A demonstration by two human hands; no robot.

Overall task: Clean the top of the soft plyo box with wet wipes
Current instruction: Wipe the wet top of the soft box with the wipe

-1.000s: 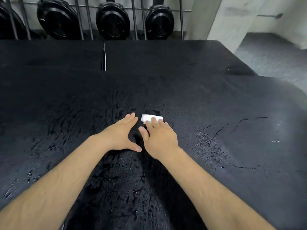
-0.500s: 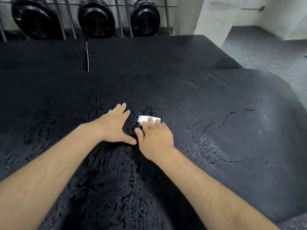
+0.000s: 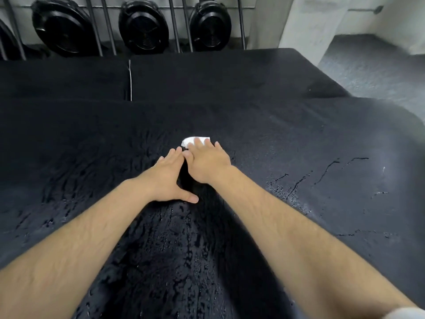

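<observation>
The black soft plyo box [image 3: 322,139] fills the view, its top streaked with wet marks around my arms. A small white wet wipe [image 3: 192,140] lies flat on it near the middle, mostly under my right hand [image 3: 207,161], whose straight fingers press down on it. My left hand [image 3: 169,178] rests flat on the box just left of the right hand, fingers straight, thumb spread toward me, holding nothing.
A second black box [image 3: 207,74] adjoins the far edge, with a seam [image 3: 130,81] at the left. Behind it stand black round fan-like machines [image 3: 143,24] and metal bars. A grey floor [image 3: 379,65] drops off at the right.
My right hand has pushed the wipe farther away from me across the box top. My left hand has stayed flat beside it, now slightly behind the right.
</observation>
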